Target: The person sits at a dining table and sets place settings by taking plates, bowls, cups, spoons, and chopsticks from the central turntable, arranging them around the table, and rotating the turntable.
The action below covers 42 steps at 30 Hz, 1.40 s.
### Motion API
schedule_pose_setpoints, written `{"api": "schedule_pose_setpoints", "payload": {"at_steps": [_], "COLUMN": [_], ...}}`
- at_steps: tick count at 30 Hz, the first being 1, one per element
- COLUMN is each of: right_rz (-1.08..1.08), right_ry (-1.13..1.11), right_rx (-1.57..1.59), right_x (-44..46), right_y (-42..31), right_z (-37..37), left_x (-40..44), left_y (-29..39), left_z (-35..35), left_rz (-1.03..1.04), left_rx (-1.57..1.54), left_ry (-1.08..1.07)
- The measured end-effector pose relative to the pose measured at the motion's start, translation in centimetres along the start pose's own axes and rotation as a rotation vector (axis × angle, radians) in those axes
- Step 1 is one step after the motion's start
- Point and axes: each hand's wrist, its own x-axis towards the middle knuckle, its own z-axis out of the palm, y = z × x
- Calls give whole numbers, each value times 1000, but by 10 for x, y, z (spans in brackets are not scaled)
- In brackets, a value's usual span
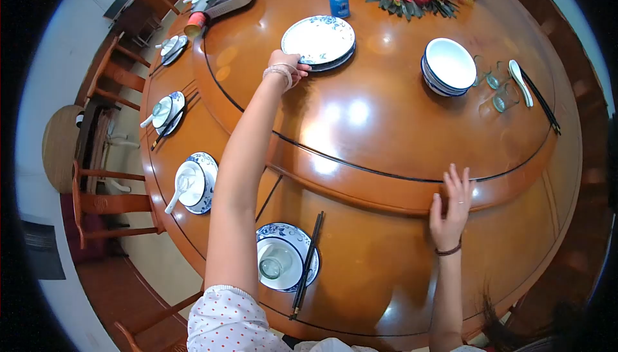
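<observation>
The left arm (pixel 235 217), holding plates (pixel 320 40), partly covers a place setting (pixel 284 260).

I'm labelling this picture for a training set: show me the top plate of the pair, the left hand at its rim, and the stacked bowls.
Top plate (pixel 318 40): head view, on its white centre.
Left hand (pixel 286 61): head view, on its back.
Stacked bowls (pixel 449 65): head view, inside the uppermost bowl.

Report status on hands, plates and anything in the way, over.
Left hand gripping stacked plates at the rim. Right hand open, empty, at turntable edge. Blue canister just beyond plates, none between.
</observation>
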Motion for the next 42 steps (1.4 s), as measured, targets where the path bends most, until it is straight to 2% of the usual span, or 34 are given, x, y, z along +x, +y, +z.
{"api": "schedule_pose_setpoints", "payload": {"at_steps": [3,5,7,14,16,17,19,21,23,26,28,29,31,33,34,35,38,42], "right_rz": [-4,3,78,41,42,41,25,4,1,-91,-43,76,227,263,386,400,533,432], "right_ry": [-87,-162,-139,-78,-84,-83,-87,-41,-76,-69,-132,-194,-476,-557,-654,-669,-769,-726], "right_rx": [25,-158,-195,-268,-268,-270,-267,-252,-225,-109,406,641,1265,1213,1071,1073,969,899], "right_x": [3,2,2,-7,-9,-10,-11,-16,-22,-29,-39,-49,-83,-127,-139,-154,-187,-210], "right_y": [-26,-35,-29,-4,0,2,8,11,12,22,32,29,29,31,26,27,40,72], "right_z": [22,31,28,23,24,24,24,26,31,21,13,-1,-34,-52,-69,-79,-87,-77], "left_x": [-4,-4,-5,-19,-26,-36,-66,-105,-154,-261,-324,-355,-406,-451,-469,-486,-505,-505], "left_y": [-1,0,-5,-4,-14,-18,-16,-27,-54,-101,-144,-163,-204,-236,-251,-266,-290,-313], "left_z": [5,6,10,23,29,32,34,26,15,17,22,27,51,79,93,108,137,172], "left_rz": [12,40,220,257,340,327,439,431,499,423,353,311,283,193,158,120,104,115], "left_rx": [57,83,37,-11,-129,-129,-268,-300,-248,-236,-212,-177,-273,-338,-354,-374,-371,-406], "left_ry": [-28,-29,24,70,40,43,30,-10,-177,-122,-61,-28,38,74,94,113,132,147]}}
